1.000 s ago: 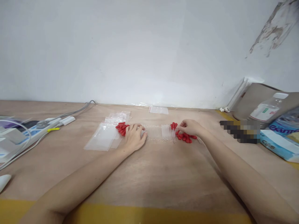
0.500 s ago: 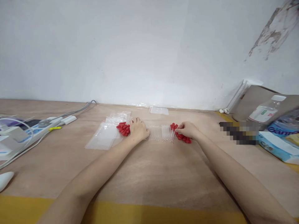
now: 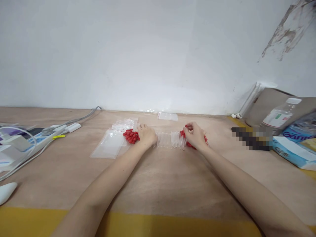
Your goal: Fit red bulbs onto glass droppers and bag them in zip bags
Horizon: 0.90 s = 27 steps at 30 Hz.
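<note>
A row of thin clear tubes [image 3: 165,140] lies side by side across the middle of the wooden table. At its left end rests my left hand [image 3: 147,135], fingers apart, thumb side against the outermost tubes. A pile of small red rubber caps [image 3: 132,137] lies just left of that hand. My right hand [image 3: 196,135] is closed in a pinch on a red cap [image 3: 187,127] above the row's right end. More red caps [image 3: 205,139] lie beneath and beside this hand, partly hidden by it. Whether a tube is fixed to the pinched cap is too small to tell.
Clear zip bags [image 3: 107,144] lie overlapped on the left, another bag [image 3: 168,116] near the wall. A power strip [image 3: 29,146] with cables is at far left, above a white object [image 3: 7,192]. A bottle [image 3: 278,117] and a tissue pack [image 3: 293,151] stand right.
My right hand has turned and shifted slightly left over the right-hand caps, its fingertips now raised with a red cap between them. My left hand has barely moved.
</note>
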{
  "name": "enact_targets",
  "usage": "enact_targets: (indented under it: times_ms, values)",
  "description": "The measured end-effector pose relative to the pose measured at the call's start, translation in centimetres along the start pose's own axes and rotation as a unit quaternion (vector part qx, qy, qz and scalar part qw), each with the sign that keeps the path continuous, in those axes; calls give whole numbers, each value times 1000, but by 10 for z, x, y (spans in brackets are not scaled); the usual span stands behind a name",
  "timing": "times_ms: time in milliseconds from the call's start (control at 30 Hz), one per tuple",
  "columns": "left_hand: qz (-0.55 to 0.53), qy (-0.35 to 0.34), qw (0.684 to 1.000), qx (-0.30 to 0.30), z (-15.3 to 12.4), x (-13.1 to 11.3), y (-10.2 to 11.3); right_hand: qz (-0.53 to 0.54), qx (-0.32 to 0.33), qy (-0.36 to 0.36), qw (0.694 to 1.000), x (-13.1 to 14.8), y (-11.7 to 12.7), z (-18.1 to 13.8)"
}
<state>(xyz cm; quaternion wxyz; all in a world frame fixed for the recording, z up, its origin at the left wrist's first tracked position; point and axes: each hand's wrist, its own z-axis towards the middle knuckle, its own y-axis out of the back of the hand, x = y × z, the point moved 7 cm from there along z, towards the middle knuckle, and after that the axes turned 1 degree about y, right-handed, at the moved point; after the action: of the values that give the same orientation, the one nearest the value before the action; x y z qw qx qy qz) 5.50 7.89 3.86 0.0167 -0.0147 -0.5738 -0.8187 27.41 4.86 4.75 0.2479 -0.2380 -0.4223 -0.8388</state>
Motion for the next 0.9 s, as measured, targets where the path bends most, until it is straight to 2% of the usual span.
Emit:
enact_targets:
  times_ms: [133,233,333,467,567,600,667,733,900]
  values:
    - [-11,7,1000,9,2,-1,-3,-10,-38,117,992,19,-14,-30]
    - [-23,18,1000,9,4,2,-5,-23,-28,213,976,32,-22,-49]
    - [-38,16,999,5,6,4,-2,-33,-17,267,963,37,-23,-57]
    - [-79,-36,996,2,1,-3,15,-33,-26,273,961,37,-19,-57]
    - [-126,-117,985,-2,-16,-10,27,-7,-5,274,962,37,-20,-56]
    - [-146,-157,977,-8,-24,-13,28,5,9,276,961,38,-21,-57]
    - [-203,-267,941,-43,-43,-17,30,28,40,279,959,38,-24,-58]
    - [-236,-327,912,-77,-59,-14,25,53,65,276,958,37,-28,-59]
    - [-268,-329,898,-112,-68,-4,11,98,87,289,948,42,-31,-62]
